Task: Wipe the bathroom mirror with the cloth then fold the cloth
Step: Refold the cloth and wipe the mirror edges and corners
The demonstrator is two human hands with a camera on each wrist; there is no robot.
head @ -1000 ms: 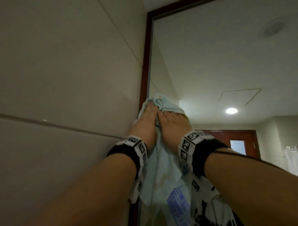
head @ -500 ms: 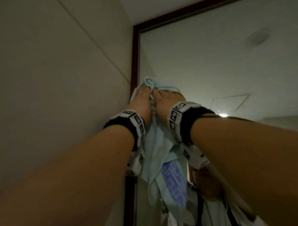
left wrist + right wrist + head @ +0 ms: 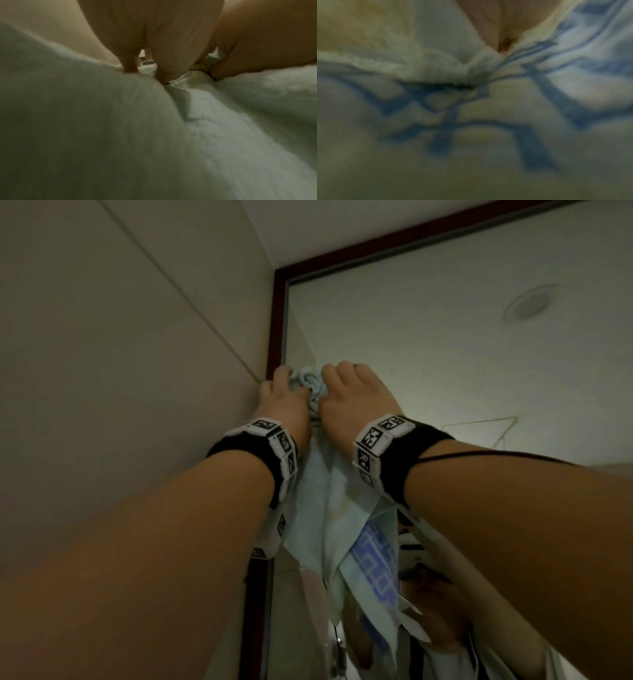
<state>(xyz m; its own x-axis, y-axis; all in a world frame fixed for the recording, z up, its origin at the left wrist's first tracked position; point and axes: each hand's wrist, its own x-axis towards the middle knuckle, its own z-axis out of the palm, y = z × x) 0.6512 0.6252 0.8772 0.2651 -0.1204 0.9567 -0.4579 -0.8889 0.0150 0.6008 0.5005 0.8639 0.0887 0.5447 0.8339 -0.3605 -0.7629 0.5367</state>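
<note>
A pale green cloth (image 3: 317,501) with a blue pattern hangs against the mirror (image 3: 445,337), close to its left edge and below the top left corner. My left hand (image 3: 282,395) and right hand (image 3: 349,392) are side by side at the cloth's bunched top. Both have their fingers curled over that bunch and press it to the glass. The cloth (image 3: 154,135) fills the left wrist view, with fingers (image 3: 130,63) dug into it. In the right wrist view the patterned cloth (image 3: 471,121) is blurred and very close.
A dark red frame (image 3: 276,320) borders the mirror on the left and top. A beige tiled wall (image 3: 120,354) meets it at the left. The glass reflects the ceiling, a round fitting (image 3: 529,302) and the person below the cloth.
Both hands have slid the cloth up along the mirror's left edge toward the top corner. Their fingers now look more curled over the bunched top.
</note>
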